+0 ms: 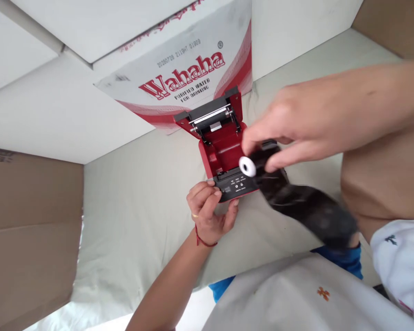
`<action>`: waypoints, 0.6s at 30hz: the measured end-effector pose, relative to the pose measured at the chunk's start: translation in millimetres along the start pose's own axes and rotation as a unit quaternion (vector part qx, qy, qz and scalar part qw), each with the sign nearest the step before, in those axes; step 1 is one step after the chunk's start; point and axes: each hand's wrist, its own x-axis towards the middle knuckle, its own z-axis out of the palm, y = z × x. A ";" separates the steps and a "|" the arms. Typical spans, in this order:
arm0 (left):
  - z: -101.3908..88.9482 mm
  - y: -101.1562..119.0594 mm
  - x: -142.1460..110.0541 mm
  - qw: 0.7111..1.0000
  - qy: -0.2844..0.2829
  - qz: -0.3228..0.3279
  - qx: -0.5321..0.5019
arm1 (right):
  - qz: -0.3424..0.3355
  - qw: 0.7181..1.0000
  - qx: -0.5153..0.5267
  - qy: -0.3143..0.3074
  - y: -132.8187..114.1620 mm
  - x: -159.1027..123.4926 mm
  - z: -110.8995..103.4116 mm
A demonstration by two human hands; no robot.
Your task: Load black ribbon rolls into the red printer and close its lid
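A small red and black printer (224,147) stands on the cloth-covered surface with its lid raised, showing a roller inside the lid and a red hollow compartment. My left hand (210,211) grips the printer's front left corner, fingertips on the black panel and thumb at the front edge. Above the printer's right side, my right hand (290,124) is closed around a roll of black strip (262,161) with a white ring-shaped core facing left. A loose length of the strip trails down to the right and is blurred by motion.
Behind the printer stands a white and red Wahaha water carton (193,69), beside plain white boxes (48,105). A brown cardboard box (31,230) is at the left. Pale green cloth (134,207) covers the surface. White clothing (290,294) shows at the bottom.
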 end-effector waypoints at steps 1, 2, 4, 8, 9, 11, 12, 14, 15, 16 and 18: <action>0.6 -0.9 -2.0 1.000 0.014 0.002 0.011 | -0.017 1.000 -0.021 0.010 -10.0 10.8 3.7; 1.1 -1.4 -4.2 0.999 0.031 0.009 0.027 | -0.010 0.998 -0.050 0.025 -19.5 20.8 7.7; 1.7 -0.9 -8.2 0.996 0.063 0.030 0.062 | 0.061 0.991 -0.105 0.049 -35.9 36.8 16.4; 0.8 9.1 -8.6 0.994 0.047 0.070 0.071 | 0.163 0.977 -0.131 0.035 -51.8 57.1 35.6; 0.3 12.7 -6.8 0.994 0.024 0.085 0.068 | 0.167 0.977 -0.129 0.041 -52.2 60.9 40.2; -0.6 19.1 -1.7 0.992 -0.007 0.108 0.068 | 0.173 0.974 -0.131 0.069 -49.7 67.9 48.2; -1.0 21.5 0.9 0.991 -0.016 0.115 0.066 | 0.177 0.972 -0.133 0.082 -47.4 70.9 51.4; -1.4 24.1 5.0 0.991 -0.022 0.122 0.057 | 0.187 0.968 -0.134 0.100 -42.3 76.1 56.4; -1.5 24.4 6.2 0.991 -0.022 0.122 0.053 | 0.190 0.967 -0.134 0.102 -39.8 78.4 58.4; -1.5 24.2 6.8 0.991 -0.022 0.123 0.050 | 0.191 0.967 -0.133 0.101 -37.7 80.6 60.0; -1.7 23.3 6.5 0.991 -0.023 0.121 0.049 | 0.192 0.968 -0.130 0.095 -34.5 84.6 62.6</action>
